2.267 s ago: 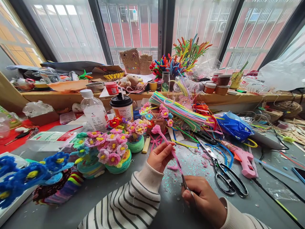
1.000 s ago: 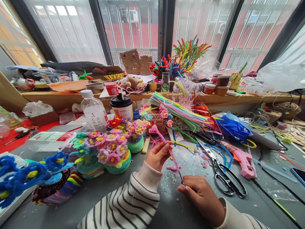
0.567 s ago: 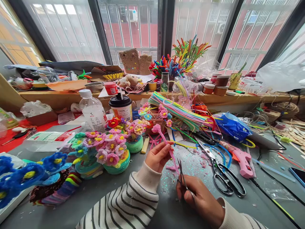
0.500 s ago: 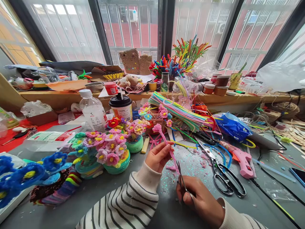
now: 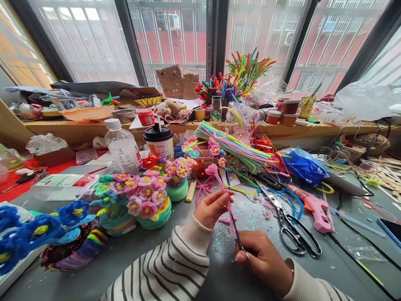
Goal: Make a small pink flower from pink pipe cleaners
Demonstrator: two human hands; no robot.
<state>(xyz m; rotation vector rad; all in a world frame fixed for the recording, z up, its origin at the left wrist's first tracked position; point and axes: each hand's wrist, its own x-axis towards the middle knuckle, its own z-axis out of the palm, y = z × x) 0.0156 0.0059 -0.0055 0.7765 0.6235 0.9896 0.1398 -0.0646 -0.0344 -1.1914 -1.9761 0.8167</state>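
Note:
Between the thumb and fingers of my left hand (image 5: 213, 209) is a pink pipe cleaner (image 5: 221, 182), its curled end pointing up and away. Its lower length hangs toward my right hand (image 5: 261, 257), which grips small dark scissors (image 5: 238, 240). The scissor blades lie along the lower part of the pipe cleaner, close below my left fingers; whether they are closed on it I cannot tell. Pink fluff (image 5: 224, 219) and glitter are scattered on the grey table under both hands. To the left stand pots of pink pipe-cleaner flowers (image 5: 147, 190).
Large scissors (image 5: 296, 234) and a pink glue gun (image 5: 318, 211) lie on the right. A bundle of pastel pipe cleaners (image 5: 234, 148) sits behind my hands. A bottle (image 5: 122, 146) and a lidded cup (image 5: 159, 142) stand at the back left; blue flowers (image 5: 40, 230) are at near left.
My left hand and the pipe cleaner have shifted slightly right. The scissor blades have swung up along the pipe cleaner and look closer together than before.

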